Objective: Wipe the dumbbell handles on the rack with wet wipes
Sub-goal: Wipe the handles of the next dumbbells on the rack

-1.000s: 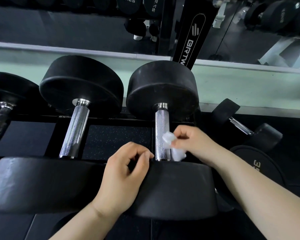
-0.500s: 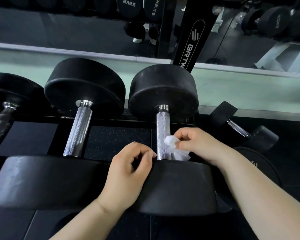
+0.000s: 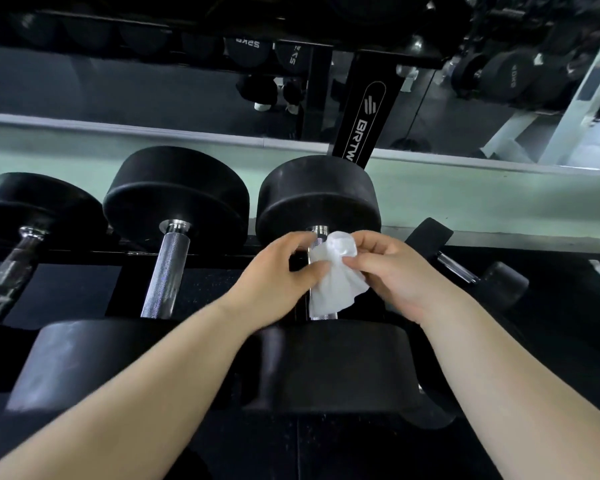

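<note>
The wipe (image 3: 333, 285) is held over the handle (image 3: 318, 237). It is pinched by the right hand (image 3: 399, 271) and gripped at its edge by the left hand (image 3: 278, 275).

White wet wipe (image 3: 333, 275), crumpled, hangs in front of the rightmost handle (image 3: 323, 316), pinched between left hand (image 3: 274, 282) and right hand (image 3: 395, 275); that handle is knurled steel, running front to back between black round heads; middle handle (image 3: 168, 271) and left handle (image 3: 9, 275) lie alongside, same direction.
</note>
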A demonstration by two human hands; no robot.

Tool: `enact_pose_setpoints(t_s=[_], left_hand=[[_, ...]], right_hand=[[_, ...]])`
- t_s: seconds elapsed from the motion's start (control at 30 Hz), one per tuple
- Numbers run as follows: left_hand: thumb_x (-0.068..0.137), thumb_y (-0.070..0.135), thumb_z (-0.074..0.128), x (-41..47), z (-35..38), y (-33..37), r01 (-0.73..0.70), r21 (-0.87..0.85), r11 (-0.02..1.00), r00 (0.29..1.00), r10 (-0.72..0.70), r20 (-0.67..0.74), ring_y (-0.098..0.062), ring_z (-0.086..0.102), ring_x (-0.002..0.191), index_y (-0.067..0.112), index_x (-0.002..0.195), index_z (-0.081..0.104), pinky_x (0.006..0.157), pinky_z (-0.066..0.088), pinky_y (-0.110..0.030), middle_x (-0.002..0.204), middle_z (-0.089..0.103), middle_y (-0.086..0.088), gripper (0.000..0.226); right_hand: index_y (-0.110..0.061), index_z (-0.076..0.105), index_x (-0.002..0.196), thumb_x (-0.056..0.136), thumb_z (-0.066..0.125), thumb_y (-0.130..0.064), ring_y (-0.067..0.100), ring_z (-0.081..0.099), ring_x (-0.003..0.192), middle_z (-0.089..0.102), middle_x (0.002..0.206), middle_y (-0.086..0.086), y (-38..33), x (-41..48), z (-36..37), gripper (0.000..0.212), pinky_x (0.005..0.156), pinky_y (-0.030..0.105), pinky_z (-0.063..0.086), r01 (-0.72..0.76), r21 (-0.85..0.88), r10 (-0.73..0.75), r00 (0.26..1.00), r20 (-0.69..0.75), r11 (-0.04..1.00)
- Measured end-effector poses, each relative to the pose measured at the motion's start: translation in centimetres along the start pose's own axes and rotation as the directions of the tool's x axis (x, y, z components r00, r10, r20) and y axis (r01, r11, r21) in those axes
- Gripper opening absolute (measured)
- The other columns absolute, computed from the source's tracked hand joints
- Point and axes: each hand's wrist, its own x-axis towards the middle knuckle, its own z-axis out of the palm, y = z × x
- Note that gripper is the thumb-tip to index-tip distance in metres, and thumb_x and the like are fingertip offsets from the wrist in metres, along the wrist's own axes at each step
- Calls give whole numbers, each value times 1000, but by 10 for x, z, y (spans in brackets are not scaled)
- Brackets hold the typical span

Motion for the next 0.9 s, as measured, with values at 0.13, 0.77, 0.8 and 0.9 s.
enact_pose_setpoints(t_s=[0.13, 0.77, 0.8, 0.9], left_hand=[[82, 18, 65, 20, -10, -7, 153, 8, 988, 988, -153, -11, -5, 50, 64, 20, 69, 55, 55, 39, -13, 68, 54, 9, 16], [77, 18, 72, 50, 11, -20, 223, 131, 966, 922, -253, 293, -2, 53, 67, 14, 92, 73, 50, 38, -1, 72, 61, 6, 16], [78, 22, 71, 49, 9, -20, 182, 182, 966, 908, -236, 347, -2, 55, 75, 15, 95, 73, 58, 40, -3, 80, 64, 6, 18], [82, 21, 67, 48, 6, -20, 107, 255, 961, 868, -216, 448, 3, 54, 81, 15, 99, 72, 75, 41, -11, 89, 64, 8, 18]], right_hand=[[-28, 59, 82, 86, 55, -8, 7, 61, 85, 66, 85, -9, 5, -4, 4, 21, 79, 20, 47, 11, -214, -37, 992, -121, 977], [-14, 61, 70, 83, 51, -13, 24, 62, 77, 66, 70, 3, 28, -29, 14, 17, 72, 33, 49, -83, -421, -129, 883, -451, 903], [-14, 61, 70, 83, 50, -13, 23, 62, 77, 66, 71, 3, 28, -30, 15, 17, 71, 32, 49, -87, -421, -123, 885, -448, 903], [-13, 62, 72, 82, 50, -12, 23, 61, 77, 66, 71, 3, 27, -30, 14, 16, 68, 30, 47, -91, -408, -110, 889, -444, 908]])
